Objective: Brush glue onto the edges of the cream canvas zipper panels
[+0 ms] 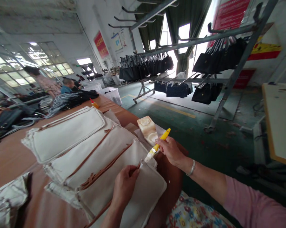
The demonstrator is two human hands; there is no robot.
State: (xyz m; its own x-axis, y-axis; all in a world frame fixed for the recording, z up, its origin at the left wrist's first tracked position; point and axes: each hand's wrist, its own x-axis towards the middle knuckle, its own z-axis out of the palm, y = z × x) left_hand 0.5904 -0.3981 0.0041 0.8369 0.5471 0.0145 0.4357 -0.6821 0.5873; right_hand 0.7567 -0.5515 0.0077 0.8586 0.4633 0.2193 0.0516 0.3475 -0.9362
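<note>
My right hand (170, 150) grips a yellow-handled paintbrush (163, 136), its bristles angled down and coated in something whitish. The bristle tip is at the edge of a cream bag panel (147, 183) in front of me. My left hand (126, 183) is closed in a pinch on the end of a thin brown strip (138, 166) at that panel, close to the brush tip. More cream panels (69, 136) lie overlapped to the left, with brown strips (102, 169) across them. Behind the brush sits a stained, cut-open plastic container (146, 126) with whitish stuff in it.
The brown-covered table (119, 110) ends at my right. A small orange bottle (94, 104) stands farther back, near dark bags (69, 101) piled up. Black bags (209, 61) hang on a metal rack (243, 60) across the aisle. Other people sit at the far left.
</note>
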